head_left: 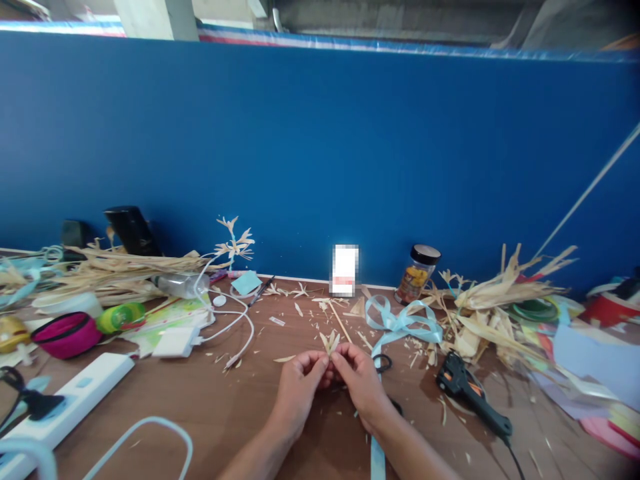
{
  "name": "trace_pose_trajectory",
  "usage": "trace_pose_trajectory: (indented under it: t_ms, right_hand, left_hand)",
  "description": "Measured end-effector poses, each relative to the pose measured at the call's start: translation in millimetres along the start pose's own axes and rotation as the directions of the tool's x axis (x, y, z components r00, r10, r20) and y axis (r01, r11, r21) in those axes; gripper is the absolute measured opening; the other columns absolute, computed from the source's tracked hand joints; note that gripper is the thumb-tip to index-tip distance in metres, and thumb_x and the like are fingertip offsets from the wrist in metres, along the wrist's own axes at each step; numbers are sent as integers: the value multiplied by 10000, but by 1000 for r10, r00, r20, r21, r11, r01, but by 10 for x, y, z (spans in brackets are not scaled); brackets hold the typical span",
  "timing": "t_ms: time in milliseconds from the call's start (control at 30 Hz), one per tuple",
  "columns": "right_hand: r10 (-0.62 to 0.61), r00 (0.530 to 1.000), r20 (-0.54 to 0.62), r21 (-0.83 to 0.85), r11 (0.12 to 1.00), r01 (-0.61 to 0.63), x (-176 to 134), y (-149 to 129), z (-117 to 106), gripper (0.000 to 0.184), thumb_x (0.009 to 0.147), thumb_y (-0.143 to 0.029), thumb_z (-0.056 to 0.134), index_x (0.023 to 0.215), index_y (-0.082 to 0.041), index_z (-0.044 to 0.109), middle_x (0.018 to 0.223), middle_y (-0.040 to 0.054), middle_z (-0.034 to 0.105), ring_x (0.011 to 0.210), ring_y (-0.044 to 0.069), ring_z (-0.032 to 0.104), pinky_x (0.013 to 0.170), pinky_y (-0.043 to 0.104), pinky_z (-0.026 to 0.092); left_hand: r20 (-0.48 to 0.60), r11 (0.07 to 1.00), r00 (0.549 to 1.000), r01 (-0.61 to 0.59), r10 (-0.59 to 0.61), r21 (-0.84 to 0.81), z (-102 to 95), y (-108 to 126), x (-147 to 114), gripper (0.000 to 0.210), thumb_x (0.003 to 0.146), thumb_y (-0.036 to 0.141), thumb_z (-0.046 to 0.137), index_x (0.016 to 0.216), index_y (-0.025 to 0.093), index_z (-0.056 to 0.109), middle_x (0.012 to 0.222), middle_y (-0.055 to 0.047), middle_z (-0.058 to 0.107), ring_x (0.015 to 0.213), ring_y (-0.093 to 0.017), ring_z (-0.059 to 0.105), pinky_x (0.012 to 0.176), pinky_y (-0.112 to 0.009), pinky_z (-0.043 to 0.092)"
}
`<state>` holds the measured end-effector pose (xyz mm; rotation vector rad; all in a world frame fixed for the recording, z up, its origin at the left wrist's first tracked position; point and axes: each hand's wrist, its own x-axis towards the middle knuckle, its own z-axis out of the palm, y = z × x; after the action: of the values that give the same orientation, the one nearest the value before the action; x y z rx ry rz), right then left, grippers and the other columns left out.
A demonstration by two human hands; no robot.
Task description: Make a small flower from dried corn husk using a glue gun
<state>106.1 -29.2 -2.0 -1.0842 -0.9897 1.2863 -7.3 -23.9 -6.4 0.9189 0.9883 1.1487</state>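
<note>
Between my two hands, close to the middle of the table, is a small flower of dried corn husk, its pale pointed petals spreading upward. My left hand pinches its base from the left with thumb and fingers. From the other side my right hand pinches the same base, both thumbs nearly meeting. The stem end, if any, is hidden by my fingers. Beside my right hand lie scissors, mostly covered by the hand, and a light blue ribbon in loose loops.
A black glue gun lies on the right, near a pile of dried husks. A jar leans by the blue partition. On the left are a white power strip, a charger with cables, and a husk flower stem.
</note>
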Motion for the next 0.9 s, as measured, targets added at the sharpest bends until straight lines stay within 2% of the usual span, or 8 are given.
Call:
trace_pose_trajectory:
  t_ms: [133,367,533,700,900]
  right_hand:
    - [-7,1000,-22,-14,1000,7,8,12,-28,229,698,-385,618,710,-170,540,612,-17,569,567,137,540,539,237,441]
    - [-7,998,66,14,1000,6,-19,-15,1,178,731,-338,596,714,-166,551,607,-24,558,545,120,525,541,234,431]
    - [-16,999,49,31,999,15,-27,-47,24,190,721,-345,609,721,-162,560,596,-31,559,526,103,510,523,208,413]
    - [-6,1000,16,-11,1000,6,-16,-26,11,220,713,-377,607,704,-168,541,588,-30,551,512,114,515,508,218,415]
    - [-41,999,28,-54,998,43,-13,13,2,202,733,-367,584,712,-172,534,590,-26,550,525,123,519,515,227,414]
  left_hand:
    - [8,1000,1000,9,-9,11,5,2,-16,268,696,372,610,786,124,662,638,-39,649,581,-121,572,560,-219,467]
    - [24,999,999,-29,30,-19,-20,21,-7,198,679,322,644,665,127,615,564,7,598,514,-83,524,525,-177,418]
    - [22,997,997,-72,72,-1,-25,6,0,193,694,321,628,678,129,624,573,8,604,530,-91,525,537,-182,410]
    - [13,999,999,-34,34,41,-20,-14,-6,229,676,347,639,695,119,653,564,-4,616,517,-97,519,522,-186,407]
    - [-35,1000,999,-9,9,-4,-16,1,-8,229,625,344,683,713,135,650,600,-13,645,519,-102,540,504,-186,415]
